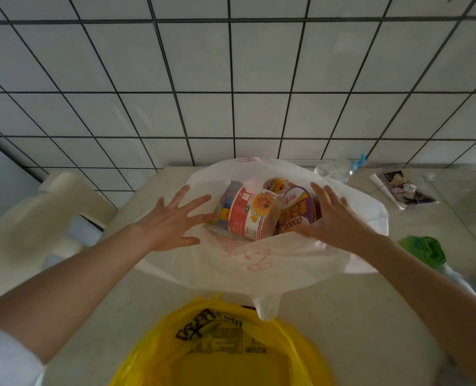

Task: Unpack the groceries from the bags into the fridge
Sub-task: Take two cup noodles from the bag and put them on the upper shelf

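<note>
Wall: pale square-tiled wall [231, 79] with dark grout fills everything beyond your hands.
Counter: light speckled stone counter [356, 316] runs under both of your arms and carries the bags.
White bag: thin white plastic shopping bag [259, 263] with faint red print sits in the middle of the counter, its mouth spread wide so you look straight down into it.
Yellow bag: bright yellow plastic bag [222, 352] with black print sits nearest you, its rim touching the white bag's lower tip.
Left hand: your left hand [172, 224] lies flat, fingers spread wide, on the left side of the white bag's opening, fingertips just beside the goods; it grasps nothing.
Right hand: your right hand [334, 218] has straight, splayed fingers over the right rim, the thumb against the purple bowl; no curl around anything shows.
Red bowl: red-and-white instant noodle bowl [252, 215] with an orange food picture lies on its side inside the white bag, between your hands.
Purple bowl: purple-lidded instant noodle bowl [298, 213] lies tilted, touching the red bowl's right side.
Bottle: small clear bottle with a yellow cap [222, 214] lies left of the red bowl, inside the bag.
Green roll: green plastic roll [423, 250] lies at the counter's right, blurred.
Clear wrap: crumpled clear plastic [334, 167] sits by the wall, behind the white bag.
</note>
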